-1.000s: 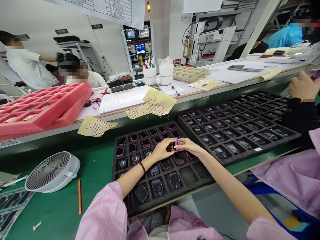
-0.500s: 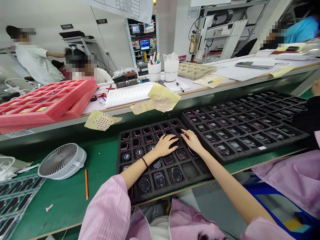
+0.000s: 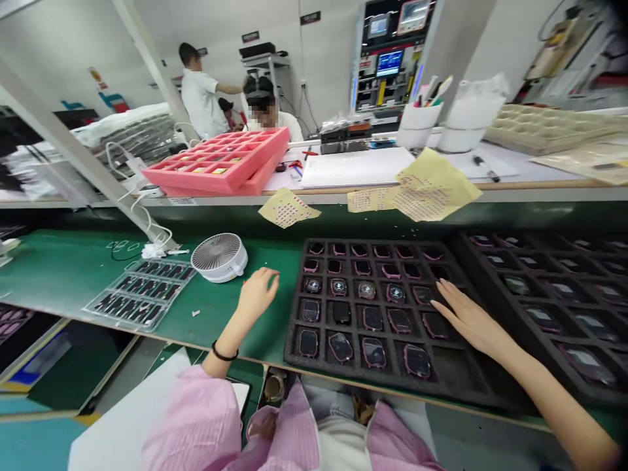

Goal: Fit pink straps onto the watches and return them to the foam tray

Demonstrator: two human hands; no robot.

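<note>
On the green workbench point(image 3: 272, 335), a black foam tray point(image 3: 451, 363) is set directly before the wearer, and in its compartments smartwatches point(image 3: 417, 361) with pinkish frames are held face up, four of them in the middle row showing lit dials. Over the tray's right side the right hand point(image 3: 471, 322) is spread almost flat, its fingers nearly straight and the thumb parted; nothing is seen to be gripped, though contact with the watches beneath cannot be told. The left hand point(image 3: 258, 296) is placed above the bench between the fan point(image 3: 219, 257) and the tray, its fingers loosely bent; whether anything is held under the palm cannot be made out. Farther left, a clear plastic tray point(image 3: 173, 298) is filled with dark pieces. To the right, more watches are held in a second foam tray point(image 3: 485, 278).
</note>
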